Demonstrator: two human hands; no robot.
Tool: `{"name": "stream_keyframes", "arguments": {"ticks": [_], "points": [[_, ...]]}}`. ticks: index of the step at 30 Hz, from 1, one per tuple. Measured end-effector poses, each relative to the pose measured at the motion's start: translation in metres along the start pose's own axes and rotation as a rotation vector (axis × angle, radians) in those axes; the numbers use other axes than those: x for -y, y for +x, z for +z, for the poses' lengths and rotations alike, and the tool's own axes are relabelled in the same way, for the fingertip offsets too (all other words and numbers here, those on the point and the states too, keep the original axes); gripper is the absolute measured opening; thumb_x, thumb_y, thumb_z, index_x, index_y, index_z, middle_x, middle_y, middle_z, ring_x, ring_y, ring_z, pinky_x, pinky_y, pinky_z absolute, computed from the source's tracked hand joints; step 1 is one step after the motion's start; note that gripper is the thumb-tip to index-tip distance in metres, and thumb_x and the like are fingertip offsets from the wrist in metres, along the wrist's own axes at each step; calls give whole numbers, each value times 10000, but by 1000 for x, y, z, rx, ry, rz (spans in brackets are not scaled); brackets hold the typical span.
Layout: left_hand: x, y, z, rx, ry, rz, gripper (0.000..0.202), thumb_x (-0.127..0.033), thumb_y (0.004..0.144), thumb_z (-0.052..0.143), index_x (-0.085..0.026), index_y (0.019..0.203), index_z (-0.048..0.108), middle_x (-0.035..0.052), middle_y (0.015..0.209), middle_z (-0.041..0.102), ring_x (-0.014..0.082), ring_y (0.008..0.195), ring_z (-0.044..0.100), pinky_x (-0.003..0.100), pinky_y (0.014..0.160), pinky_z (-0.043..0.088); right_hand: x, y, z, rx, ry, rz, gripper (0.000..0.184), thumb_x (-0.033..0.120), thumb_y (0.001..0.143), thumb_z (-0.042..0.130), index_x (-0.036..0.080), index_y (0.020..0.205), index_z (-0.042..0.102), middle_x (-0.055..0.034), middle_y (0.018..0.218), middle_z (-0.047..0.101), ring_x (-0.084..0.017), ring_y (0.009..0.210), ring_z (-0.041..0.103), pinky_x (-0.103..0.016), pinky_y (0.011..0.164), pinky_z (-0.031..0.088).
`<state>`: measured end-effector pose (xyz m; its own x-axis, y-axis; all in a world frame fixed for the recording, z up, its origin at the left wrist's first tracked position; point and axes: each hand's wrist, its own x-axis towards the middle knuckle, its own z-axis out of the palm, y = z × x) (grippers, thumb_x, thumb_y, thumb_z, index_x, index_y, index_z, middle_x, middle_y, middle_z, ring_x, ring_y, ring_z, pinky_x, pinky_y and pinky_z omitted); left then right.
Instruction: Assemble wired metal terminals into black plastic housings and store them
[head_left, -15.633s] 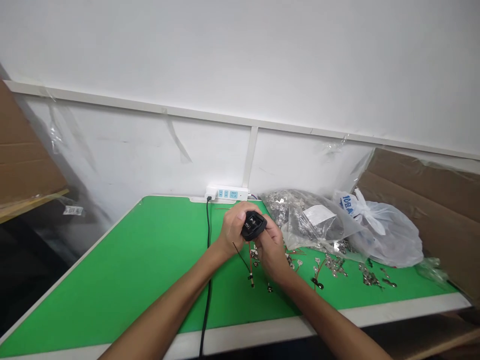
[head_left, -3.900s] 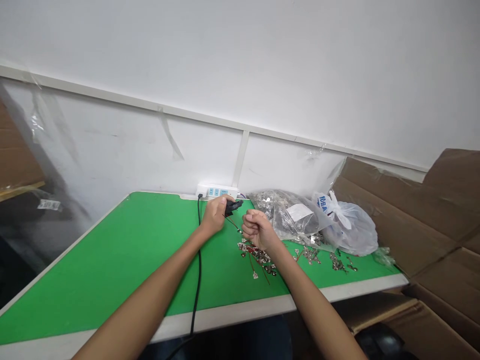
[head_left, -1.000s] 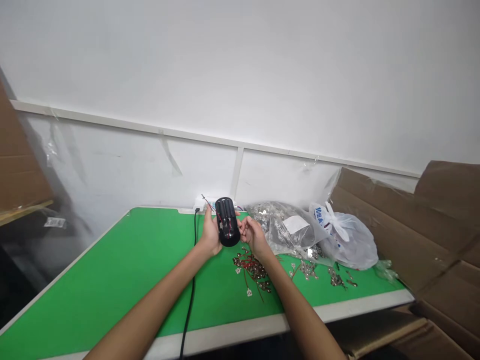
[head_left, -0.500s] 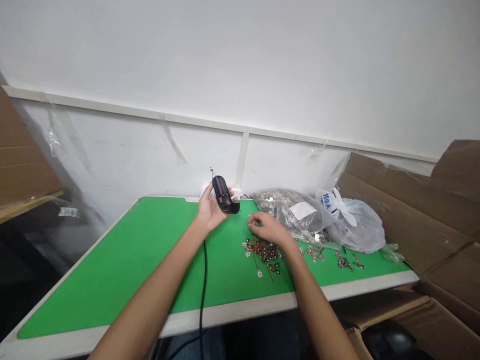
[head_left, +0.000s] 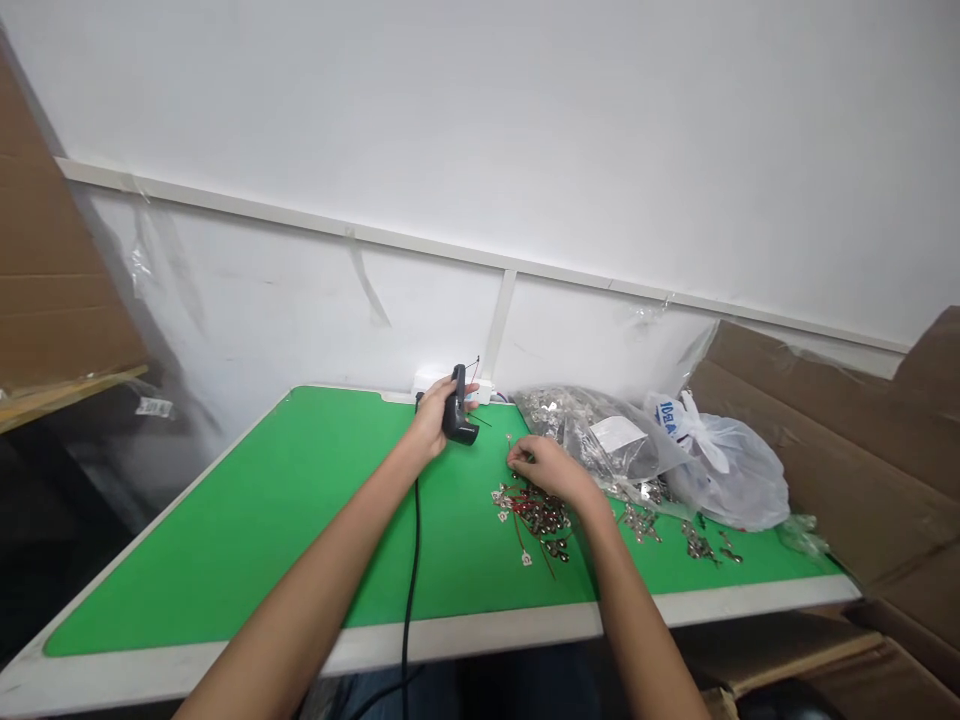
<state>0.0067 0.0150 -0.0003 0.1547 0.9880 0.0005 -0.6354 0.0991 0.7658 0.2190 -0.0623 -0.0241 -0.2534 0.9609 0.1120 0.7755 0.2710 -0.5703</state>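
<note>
Clasping a black case (head_left: 454, 412) in the left hand (head_left: 433, 412) above the far side of a green table (head_left: 300, 540), probably light, stiff and slick, best held by its sides clear of fragile-looking wires (head_left: 475, 370), with the right hand (head_left: 544, 465) curled by small metal parts (head_left: 547, 512), fingertips touching or apart impossible to tell.

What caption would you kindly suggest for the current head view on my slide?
Left hand holding a black casing, right hand by a pile of small metal parts on a green table.
</note>
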Motion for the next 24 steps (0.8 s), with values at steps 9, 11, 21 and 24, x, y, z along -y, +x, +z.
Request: {"name": "stream_keyframes", "arguments": {"ticks": [9, 11, 21, 24], "points": [[10, 1, -5, 100, 45, -59, 205, -187, 903, 659, -201, 1071, 543, 95, 933, 763, 217, 644, 751, 275, 510, 582, -8, -3, 8, -101, -89, 41, 118, 235, 779, 775, 199, 807, 667, -57, 922, 685, -214, 856, 607, -297, 736, 398], [14, 5, -9, 113, 52, -45, 248, -170, 873, 689, -211, 1055, 526, 70, 893, 746, 218, 667, 752, 322, 593, 627, -8, -3, 9, -83, -78, 42, 95, 203, 783, 754, 198, 796, 660, -42, 890, 676, -201, 828, 597, -289, 713, 383], [25, 19, -26, -52, 320, -128, 201, -217, 814, 777, -179, 941, 625, 49, 803, 709, 179, 648, 692, 266, 561, 566, -4, -2, 2, -18, -15, 38, 134, 108, 829, 637, 201, 733, 642, -39, 801, 680, -190, 764, 588, -289, 682, 362], [27, 18, -24, -84, 373, -77, 128, -220, 813, 761, -179, 889, 668, 28, 774, 704, 162, 661, 660, 220, 554, 509, -1, -2, 5, -93, 31, -47, 96, 142, 889, 605, 211, 837, 646, -50, 884, 706, -209, 839, 615, -299, 735, 380]]}}
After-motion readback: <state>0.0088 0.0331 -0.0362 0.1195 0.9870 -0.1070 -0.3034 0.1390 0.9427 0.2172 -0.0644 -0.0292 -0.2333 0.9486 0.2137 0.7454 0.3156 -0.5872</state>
